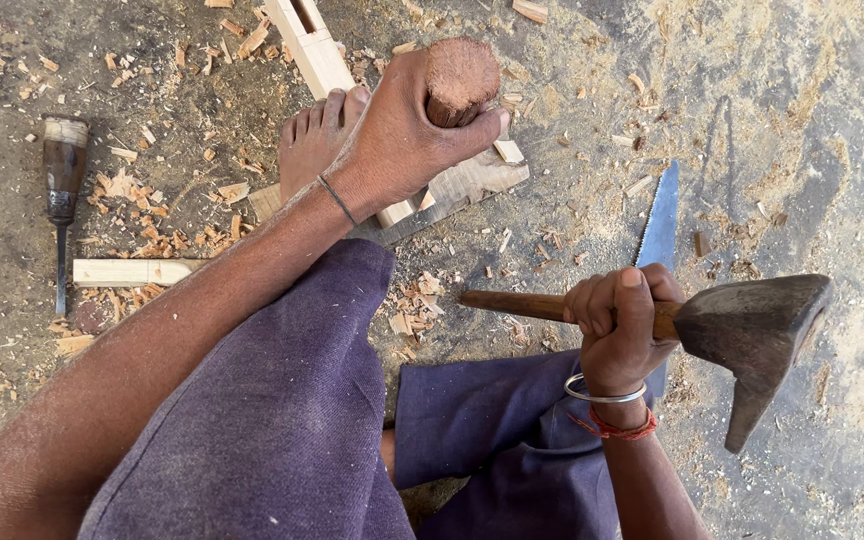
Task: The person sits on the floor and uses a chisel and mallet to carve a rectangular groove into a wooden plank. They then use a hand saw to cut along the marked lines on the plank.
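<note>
My left hand (402, 135) is closed around the worn wooden handle of a chisel (460, 78), held upright over a pale wooden bar (310, 45) that runs away from me. My bare foot (314, 135) rests on that bar just left of the hand. My right hand (620, 325) grips the wooden handle (512, 303) of a heavy dark iron hammer-adze, its head (757, 335) raised to the right, apart from the chisel. The chisel's blade is hidden under my left hand.
A second chisel (62, 190) with a dark handle lies at the left. A short pale wood offcut (132, 271) lies below it. A saw blade (660, 220) lies on the ground behind my right hand. Wood chips and sawdust cover the dirt floor.
</note>
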Demonstrator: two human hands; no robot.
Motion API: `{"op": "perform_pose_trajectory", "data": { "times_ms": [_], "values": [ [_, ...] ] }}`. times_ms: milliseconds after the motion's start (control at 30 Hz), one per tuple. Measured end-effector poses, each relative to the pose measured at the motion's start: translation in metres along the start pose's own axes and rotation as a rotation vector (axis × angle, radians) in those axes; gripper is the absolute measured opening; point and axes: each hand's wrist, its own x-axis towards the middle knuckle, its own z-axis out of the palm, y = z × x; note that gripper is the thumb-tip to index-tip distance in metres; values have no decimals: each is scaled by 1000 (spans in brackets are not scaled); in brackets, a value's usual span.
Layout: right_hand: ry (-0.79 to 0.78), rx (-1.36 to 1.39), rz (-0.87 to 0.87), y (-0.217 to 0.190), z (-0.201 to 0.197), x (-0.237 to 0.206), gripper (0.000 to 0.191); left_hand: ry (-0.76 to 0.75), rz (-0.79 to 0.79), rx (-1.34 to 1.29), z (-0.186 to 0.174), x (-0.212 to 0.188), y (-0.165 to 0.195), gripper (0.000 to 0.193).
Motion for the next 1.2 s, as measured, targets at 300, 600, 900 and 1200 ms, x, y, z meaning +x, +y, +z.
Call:
{"op": "perform_pose_trajectory", "data": {
  "times_ms": [300, 600, 900, 1200],
  "values": [
    [10, -6, -4, -2, 0, 1, 34, -76, -128, -2, 11, 2, -1, 54],
    [29, 6, -12, -3, -1, 0, 35, -15, -170, -68, -2, 1, 14, 36],
    [44, 12, 4, -3, -4, 0, 33, -13, -52, -6, -3, 3, 11, 34],
    [39, 22, 11, -2, -5, -2, 32, -12, -19, -26, 0, 2, 6, 36]
  ]
}}
